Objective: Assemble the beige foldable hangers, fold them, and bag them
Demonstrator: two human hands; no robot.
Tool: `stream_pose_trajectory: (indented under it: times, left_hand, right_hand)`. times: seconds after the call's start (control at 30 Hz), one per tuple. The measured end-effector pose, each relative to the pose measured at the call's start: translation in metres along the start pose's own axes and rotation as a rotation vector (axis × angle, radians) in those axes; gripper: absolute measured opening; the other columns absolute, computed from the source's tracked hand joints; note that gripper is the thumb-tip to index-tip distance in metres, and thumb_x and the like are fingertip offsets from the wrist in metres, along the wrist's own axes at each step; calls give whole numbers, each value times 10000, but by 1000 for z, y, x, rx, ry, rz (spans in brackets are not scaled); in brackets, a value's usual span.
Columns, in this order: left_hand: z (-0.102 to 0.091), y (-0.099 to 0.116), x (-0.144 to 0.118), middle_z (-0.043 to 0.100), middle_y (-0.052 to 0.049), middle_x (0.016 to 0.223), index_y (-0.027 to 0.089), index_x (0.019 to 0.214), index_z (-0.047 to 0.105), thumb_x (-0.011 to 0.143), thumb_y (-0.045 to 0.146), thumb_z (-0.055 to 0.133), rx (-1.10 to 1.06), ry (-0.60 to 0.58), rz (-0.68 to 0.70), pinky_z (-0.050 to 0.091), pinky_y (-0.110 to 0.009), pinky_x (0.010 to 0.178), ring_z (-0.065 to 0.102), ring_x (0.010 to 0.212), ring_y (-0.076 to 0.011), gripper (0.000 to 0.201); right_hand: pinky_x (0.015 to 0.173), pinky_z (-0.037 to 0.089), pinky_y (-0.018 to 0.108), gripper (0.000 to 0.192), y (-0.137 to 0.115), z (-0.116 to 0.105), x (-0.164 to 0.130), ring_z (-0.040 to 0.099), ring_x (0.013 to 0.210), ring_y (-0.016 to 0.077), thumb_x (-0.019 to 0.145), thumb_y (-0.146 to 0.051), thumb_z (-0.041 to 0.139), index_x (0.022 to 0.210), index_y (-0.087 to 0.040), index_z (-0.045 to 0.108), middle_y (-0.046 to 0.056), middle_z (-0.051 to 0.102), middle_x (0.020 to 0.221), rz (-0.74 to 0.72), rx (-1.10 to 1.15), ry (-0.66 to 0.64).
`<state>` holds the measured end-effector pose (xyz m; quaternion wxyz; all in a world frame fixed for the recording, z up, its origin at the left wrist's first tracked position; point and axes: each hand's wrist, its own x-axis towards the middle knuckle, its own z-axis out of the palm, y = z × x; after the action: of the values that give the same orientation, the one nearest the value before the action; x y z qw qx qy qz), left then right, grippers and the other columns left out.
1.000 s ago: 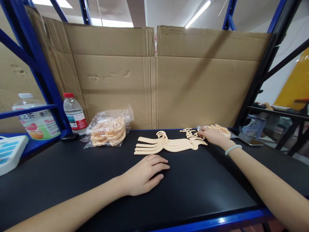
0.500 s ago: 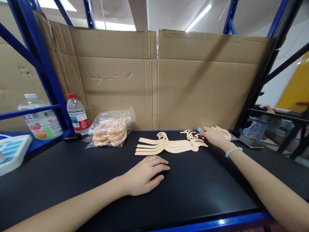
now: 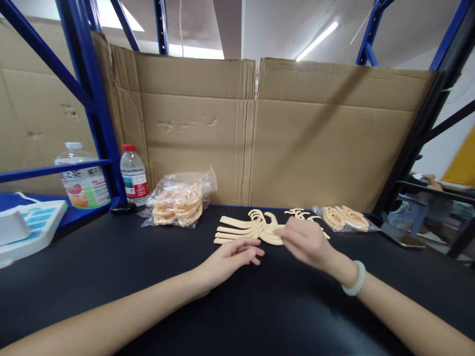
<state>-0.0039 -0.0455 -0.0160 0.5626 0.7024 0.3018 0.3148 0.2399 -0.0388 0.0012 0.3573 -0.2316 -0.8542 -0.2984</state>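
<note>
I see pale peach, flat hook-shaped plastic pieces fanned out just beyond my hands; my right hand blurs over them, grip unclear, my left hand rests loosely open beside.

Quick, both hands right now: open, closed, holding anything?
Left hand: open, fingers loosely spread, holding nothing, just short of the loose hooked pieces.
Right hand: over those pieces, motion-blurred; grip cannot be told.
</note>
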Motion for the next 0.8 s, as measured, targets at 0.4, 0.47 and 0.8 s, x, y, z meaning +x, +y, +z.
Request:
stream_pose_trajectory:
  times: [0.4,0.47,0.8]
  left_hand:
    - [6,-2,2,663,-42,773,134,827,543,748,308,748,-457,149,-125,527,-232,670,636,666,-118,280]
    - [5,-3,3,690,-81,829,138,853,526,806,274,687,-468,177,-159,535,-240,660,658,670,-134,217]
    - [5,-3,4,690,-68,793,154,858,489,878,255,591,-471,211,-176,541,-257,669,663,652,-134,144]
  right_hand:
    - [742,506,335,254,-22,11,3,569,887,199,874,-85,451,1084,-130,586,101,622,944,-84,98,-112]
    - [886,491,408,329,-12,14,-4,541,1068,243,872,-136,465,1191,-121,543,147,595,1128,113,111,-189]
    - [1115,234,535,649,11,46,-36,275,1387,310,956,-513,268,1447,-94,336,179,335,1484,602,126,-703]
